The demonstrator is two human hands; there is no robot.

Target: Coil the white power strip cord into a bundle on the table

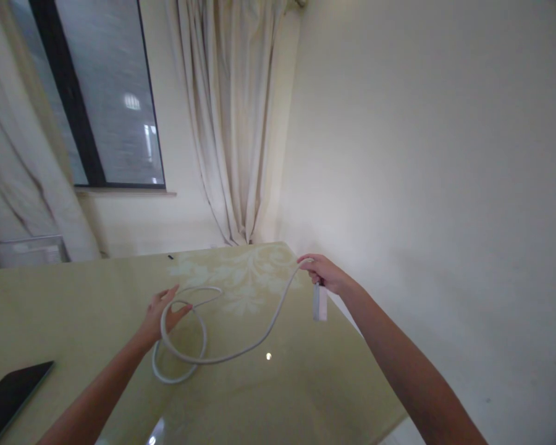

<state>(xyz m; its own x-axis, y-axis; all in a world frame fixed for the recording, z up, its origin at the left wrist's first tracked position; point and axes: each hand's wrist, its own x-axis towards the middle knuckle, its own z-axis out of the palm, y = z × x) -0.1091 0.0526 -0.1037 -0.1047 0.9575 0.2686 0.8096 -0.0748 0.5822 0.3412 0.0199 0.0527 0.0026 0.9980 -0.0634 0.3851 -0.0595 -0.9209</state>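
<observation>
A white cable sags in a long curve between my two hands and forms loose loops at the left. My right hand is closed around the cable near the table's far right corner. Just under that hand hangs a white rectangular block; its exact kind is unclear. My left hand is among the loops, thumb and fingers spread apart. One loop crosses in front of the left palm and touches it, but I see no firm grip there.
The glossy yellow-green table carries a pale floral pattern. A dark flat object lies at the lower left, and a tiny black item is near the far edge. A wall borders the right side; curtains hang behind.
</observation>
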